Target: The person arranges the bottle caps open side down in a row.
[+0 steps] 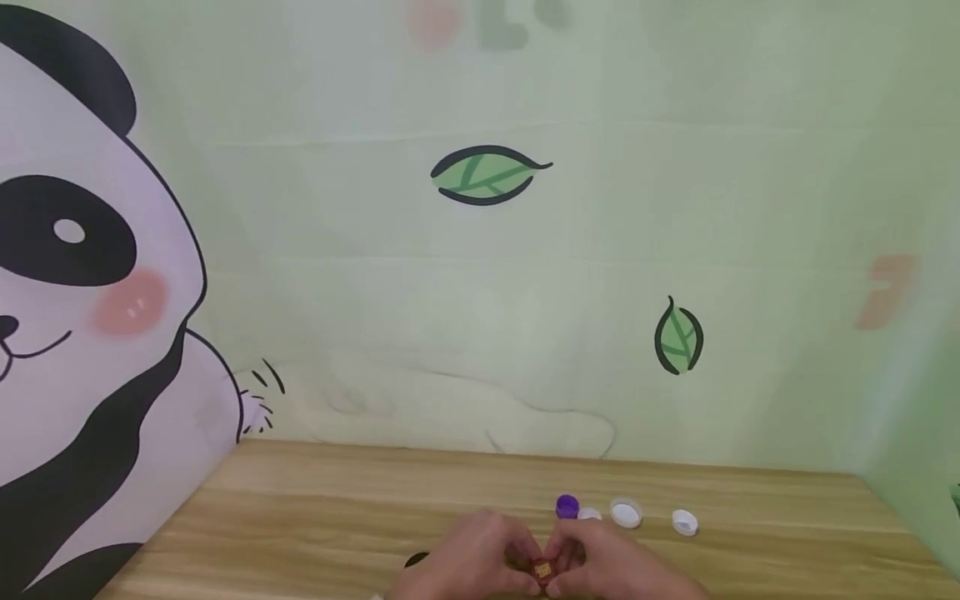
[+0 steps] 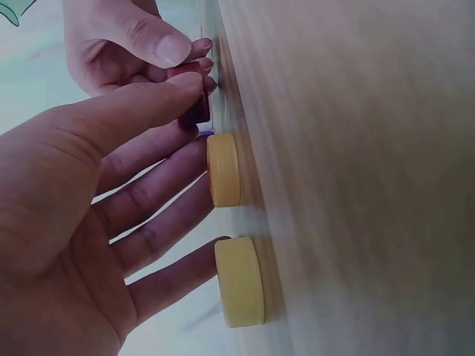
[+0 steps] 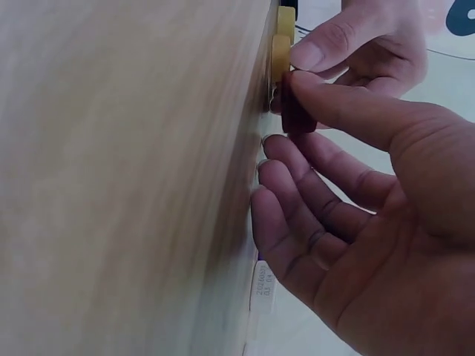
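Both hands meet low in the head view over a small dark red cap (image 1: 543, 570) with yellow print on its top. My left hand (image 1: 468, 554) pinches one side of it between thumb and forefinger. From the other side my right hand (image 1: 611, 557) grips it with thumb and finger. The left wrist view shows the red cap (image 2: 195, 113) tilted, close above the table. Beside the left hand's lower fingers stand an orange cap (image 2: 225, 170) and a larger yellow cap (image 2: 241, 282). The right hand's other fingers reach down beside the table surface in the right wrist view.
Beyond the hands on the wooden table (image 1: 337, 492) lie a purple cap (image 1: 567, 505) and white caps, one at centre (image 1: 626, 514) and another further right (image 1: 685, 522). Something black (image 1: 416, 559) shows behind the left hand. A printed panda backdrop (image 1: 360, 317) rises at the back.
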`<state>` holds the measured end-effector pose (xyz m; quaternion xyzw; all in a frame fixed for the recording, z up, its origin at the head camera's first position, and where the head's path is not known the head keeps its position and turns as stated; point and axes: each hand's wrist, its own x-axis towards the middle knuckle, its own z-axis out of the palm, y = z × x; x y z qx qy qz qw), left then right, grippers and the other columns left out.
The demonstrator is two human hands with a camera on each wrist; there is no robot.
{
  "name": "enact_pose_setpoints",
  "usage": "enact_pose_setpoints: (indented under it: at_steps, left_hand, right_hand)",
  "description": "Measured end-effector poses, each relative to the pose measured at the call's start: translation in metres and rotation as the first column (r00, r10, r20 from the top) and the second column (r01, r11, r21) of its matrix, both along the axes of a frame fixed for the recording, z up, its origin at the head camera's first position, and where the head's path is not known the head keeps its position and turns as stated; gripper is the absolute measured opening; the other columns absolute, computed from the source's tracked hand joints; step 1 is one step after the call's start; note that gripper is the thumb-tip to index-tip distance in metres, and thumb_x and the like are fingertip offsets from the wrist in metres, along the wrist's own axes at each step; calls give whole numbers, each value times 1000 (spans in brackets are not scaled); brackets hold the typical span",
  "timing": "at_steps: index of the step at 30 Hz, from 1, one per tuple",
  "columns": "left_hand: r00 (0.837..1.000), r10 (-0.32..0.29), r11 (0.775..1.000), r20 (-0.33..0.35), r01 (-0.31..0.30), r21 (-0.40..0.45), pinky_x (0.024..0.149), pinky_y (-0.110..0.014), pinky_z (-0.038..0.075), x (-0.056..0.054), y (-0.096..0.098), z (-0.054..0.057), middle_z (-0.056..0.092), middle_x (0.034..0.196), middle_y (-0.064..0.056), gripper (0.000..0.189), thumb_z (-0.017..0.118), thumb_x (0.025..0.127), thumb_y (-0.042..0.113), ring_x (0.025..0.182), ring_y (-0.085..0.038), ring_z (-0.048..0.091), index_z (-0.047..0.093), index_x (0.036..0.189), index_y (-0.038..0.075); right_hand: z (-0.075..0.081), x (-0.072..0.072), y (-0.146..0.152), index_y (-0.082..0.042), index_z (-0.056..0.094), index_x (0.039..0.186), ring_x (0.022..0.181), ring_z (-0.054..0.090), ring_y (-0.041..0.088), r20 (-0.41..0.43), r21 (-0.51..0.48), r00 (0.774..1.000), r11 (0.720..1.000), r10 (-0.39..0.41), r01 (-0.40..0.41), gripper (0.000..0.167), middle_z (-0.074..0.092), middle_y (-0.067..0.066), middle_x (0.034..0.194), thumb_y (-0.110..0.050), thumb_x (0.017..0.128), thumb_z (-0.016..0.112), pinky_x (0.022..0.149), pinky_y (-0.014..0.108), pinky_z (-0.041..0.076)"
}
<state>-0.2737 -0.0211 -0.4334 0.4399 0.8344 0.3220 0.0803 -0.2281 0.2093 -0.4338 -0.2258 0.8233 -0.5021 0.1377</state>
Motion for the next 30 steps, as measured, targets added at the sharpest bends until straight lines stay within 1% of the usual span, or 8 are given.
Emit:
enact_pose_setpoints:
  at_steps: [7, 11, 17, 19, 21, 22, 26, 30]
  left_hand:
    - [1000, -1, 999, -12, 1, -35, 76, -15, 52, 4, -2, -1, 72, 88, 25, 12, 88, 85, 15, 88, 8, 65, 84, 95, 21]
    - [1000, 0, 999, -21, -1, -44, 72, -15, 52, 6, -3, 0, 69, 82, 27, 14, 89, 81, 13, 82, 8, 63, 83, 88, 23]
    - [995, 14, 996, -102, -23, -84, 70, -16, 51, 3, 0, 0, 69, 83, 26, 14, 92, 82, 19, 80, 8, 61, 84, 94, 20]
    - [994, 28, 995, -108, -39, -95, 69, -17, 51, 3, 0, -1, 69, 84, 25, 16, 93, 82, 21, 80, 8, 60, 84, 94, 20]
    - [996, 42, 994, -83, -50, -96, 69, -17, 51, 4, 0, -3, 69, 82, 25, 15, 93, 81, 20, 79, 7, 60, 84, 93, 21]
    - [997, 54, 994, -58, -59, -96, 70, -17, 50, 5, 0, -3, 69, 82, 25, 15, 93, 81, 18, 78, 7, 60, 83, 93, 21]
    - [997, 66, 992, -44, -71, -109, 72, -17, 51, 5, 1, -3, 70, 84, 25, 20, 93, 80, 16, 80, 7, 60, 82, 96, 21]
    - [994, 53, 992, -96, -64, -113, 74, -16, 50, 3, 2, 1, 72, 88, 24, 24, 95, 79, 17, 83, 8, 60, 82, 99, 20]
  right_hand:
    - [-2, 2, -4, -5, 70, 101, 79, 65, 16, 33, 9, 999, 1000, 2, -2, 17, 71, 5, 88, 4, 90, 79, 68, 22, 52]
    - [-4, 2, -7, -7, 70, 100, 78, 65, 12, -7, 40, 1000, 999, -3, 3, 19, 71, 1, 87, 2, 88, 82, 69, 23, 52]
    - [-5, -2, -4, -5, 69, 100, 76, 64, 7, -67, 22, 998, 1000, 14, -13, 23, 70, -2, 84, 1, 86, 85, 69, 21, 51]
    - [-7, -3, -4, -5, 68, 100, 76, 64, 7, -57, 10, 998, 1000, 29, -28, 22, 69, -2, 83, 0, 86, 85, 68, 21, 51]
    - [-9, -4, -2, -6, 68, 101, 76, 63, 7, -45, 23, 998, 999, 49, -48, 21, 68, -4, 83, -2, 88, 85, 68, 21, 51]
    - [-9, -4, -2, -6, 68, 101, 77, 63, 7, -51, 24, 997, 998, 54, -53, 22, 68, -5, 83, -3, 88, 85, 68, 22, 51]
    - [-8, -4, -1, -7, 68, 101, 76, 63, 5, -81, 34, 995, 998, 55, -52, 23, 69, -6, 83, -3, 87, 86, 67, 21, 51]
    - [-4, -4, -2, -7, 68, 99, 73, 62, 4, -112, 20, 993, 1000, 25, -23, 26, 70, -5, 82, 0, 84, 87, 65, 20, 51]
